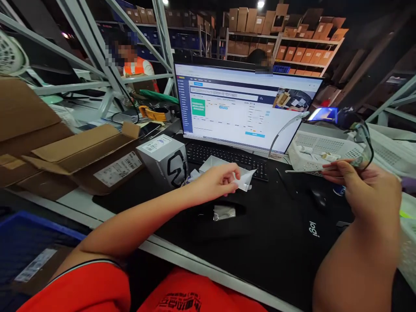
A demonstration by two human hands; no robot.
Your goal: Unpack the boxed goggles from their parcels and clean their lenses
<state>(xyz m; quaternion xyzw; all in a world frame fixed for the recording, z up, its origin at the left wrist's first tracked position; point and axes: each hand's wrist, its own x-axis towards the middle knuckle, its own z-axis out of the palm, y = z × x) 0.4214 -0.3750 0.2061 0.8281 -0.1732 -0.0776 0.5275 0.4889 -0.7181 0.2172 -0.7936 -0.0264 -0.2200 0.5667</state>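
My left hand (224,177) is over the desk mat, fingers loosely curled, with a gap between thumb and forefinger. Just behind it lies an open white box (211,162) with a raised white flap (248,178); the hand hides part of both. A grey printed carton (162,162) stands left of that box. My right hand (373,190), on the right, pinches a long, thin, pale tool (303,170) that points left; its exact kind is unclear. Below my left hand, a small clear plastic bag (224,212) lies flat on the black mat (260,251).
A monitor (234,104) stands behind a keyboard (224,154). White plastic basket (325,145), mouse (317,198) and a lit screen (323,114) are at right. Open cardboard box (87,156) and blue crate (48,225) are at left. A person in an orange vest (138,67) is beyond.
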